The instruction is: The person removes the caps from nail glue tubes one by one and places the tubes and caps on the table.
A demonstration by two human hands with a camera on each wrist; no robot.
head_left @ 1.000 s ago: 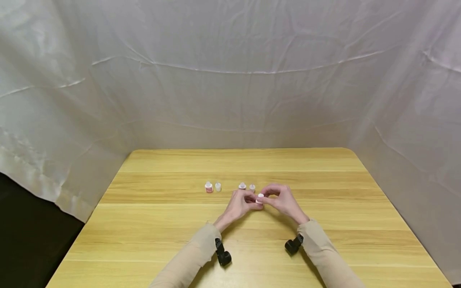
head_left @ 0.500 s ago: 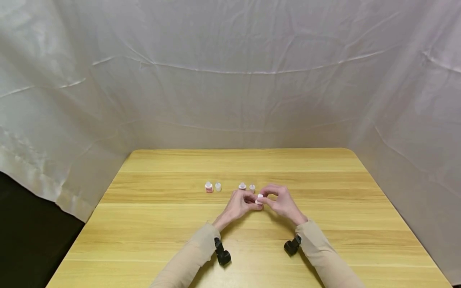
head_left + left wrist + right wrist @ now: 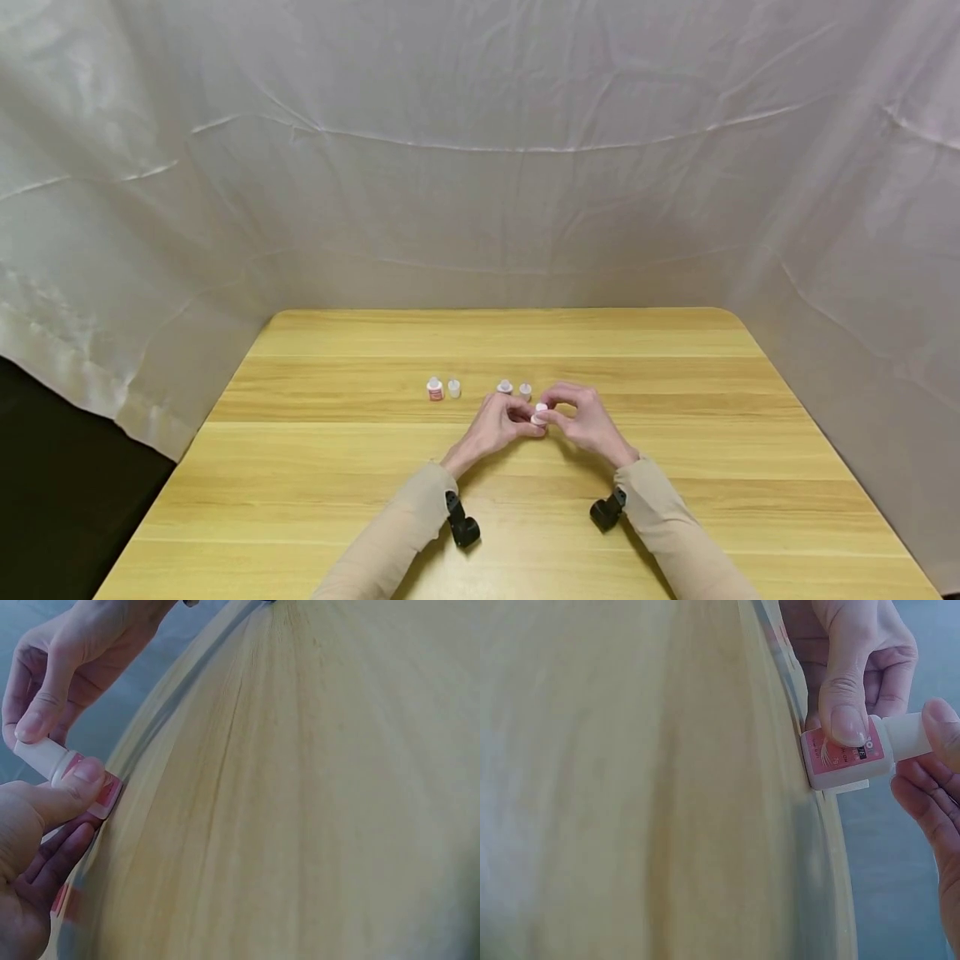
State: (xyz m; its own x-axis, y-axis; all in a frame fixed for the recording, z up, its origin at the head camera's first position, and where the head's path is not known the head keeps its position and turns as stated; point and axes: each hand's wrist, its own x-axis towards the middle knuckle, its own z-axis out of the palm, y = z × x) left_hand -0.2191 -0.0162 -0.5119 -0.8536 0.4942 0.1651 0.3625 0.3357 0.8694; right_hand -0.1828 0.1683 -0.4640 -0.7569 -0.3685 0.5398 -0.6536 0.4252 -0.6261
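A small white bottle with a pink label (image 3: 881,759) stands between the two hands on the wooden table. My left hand (image 3: 495,427) grips its body, thumb pressed over the label in both wrist views. On top is a white cap (image 3: 906,736), pinched between the thumb and fingers of my right hand (image 3: 590,419). The cap sits on the bottle's neck; whether it is screwed tight I cannot tell. In the left wrist view the bottle (image 3: 109,796) appears tilted by the camera angle, its base at the tabletop.
Behind the hands, a similar bottle (image 3: 435,390) stands beside a loose white cap (image 3: 453,389). Another bottle (image 3: 505,387), partly hidden by the left hand, has a second loose cap (image 3: 525,390) beside it. Pale cloth (image 3: 495,208) hangs round the table (image 3: 337,492).
Both hands and the held bottle have shifted very slightly to the left. The grip on bottle and cap looks the same, and the other bottles and caps stay put.
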